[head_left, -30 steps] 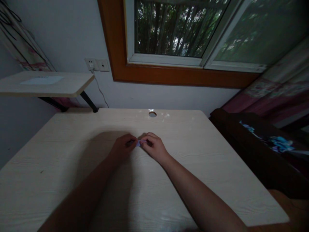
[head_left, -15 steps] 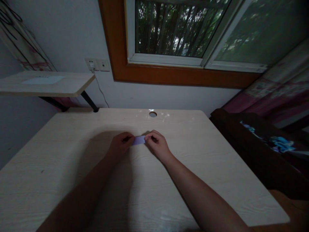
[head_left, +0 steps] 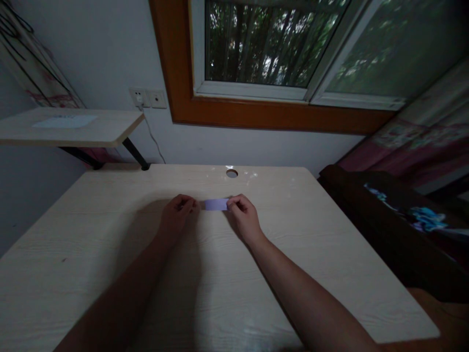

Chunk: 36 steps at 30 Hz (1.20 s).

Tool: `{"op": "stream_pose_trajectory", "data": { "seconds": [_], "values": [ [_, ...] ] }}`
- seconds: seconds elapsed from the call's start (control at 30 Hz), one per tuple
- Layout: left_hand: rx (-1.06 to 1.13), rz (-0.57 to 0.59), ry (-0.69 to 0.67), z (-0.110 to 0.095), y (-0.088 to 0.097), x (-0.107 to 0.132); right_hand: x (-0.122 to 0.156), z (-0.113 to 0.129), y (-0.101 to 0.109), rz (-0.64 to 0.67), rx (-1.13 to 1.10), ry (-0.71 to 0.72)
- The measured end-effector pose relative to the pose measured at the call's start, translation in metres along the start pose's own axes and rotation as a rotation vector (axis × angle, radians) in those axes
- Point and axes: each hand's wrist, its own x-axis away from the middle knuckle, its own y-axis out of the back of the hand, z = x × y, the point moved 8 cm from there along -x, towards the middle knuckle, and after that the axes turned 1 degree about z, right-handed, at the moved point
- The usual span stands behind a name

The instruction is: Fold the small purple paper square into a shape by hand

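Observation:
A small flat lavender strip (head_left: 215, 204), which looks like paper, lies level between my two hands over the pale wooden desk. Its right end is pinched by the thumb and forefinger of my right hand (head_left: 246, 218). To the left, my left hand (head_left: 176, 214) has its fingertips drawn together, a short gap away from the strip's left end. Whether anything small sits in those left fingers is too dim to tell. Both forearms reach forward across the desk (head_left: 315, 234).
Behind the hands, a round cable hole (head_left: 232, 173) opens near the desk's back edge. A raised shelf (head_left: 120, 128) on black legs stands at the back left, with a white sheet (head_left: 66, 121) on it. Dark furniture (head_left: 388, 215) borders the desk's right side.
My left fingers have come off the strip's left end and moved slightly left. My right hand has shifted a little right and away from me with the strip, which shows more length.

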Motion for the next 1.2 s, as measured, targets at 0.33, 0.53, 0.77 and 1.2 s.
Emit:
{"op": "stream_pose_trajectory", "data": {
  "seconds": [0.33, 0.53, 0.77, 1.2],
  "values": [
    [-0.068, 0.184, -0.098, -0.015, -0.023, 0.01, 0.005, 0.022, -0.014, 0.133, 0.087, 0.113],
    [-0.216, 0.215, -0.238, -0.022, -0.028, 0.014, 0.006, 0.031, -0.02, 0.151, 0.145, 0.193],
    [-0.356, 0.262, -0.398, -0.025, -0.039, 0.019, 0.014, 0.049, -0.032, 0.24, 0.267, 0.4],
    [-0.269, 0.199, -0.285, -0.028, -0.027, 0.016, 0.007, 0.04, -0.016, 0.08, 0.284, 0.314]
  ]
}}
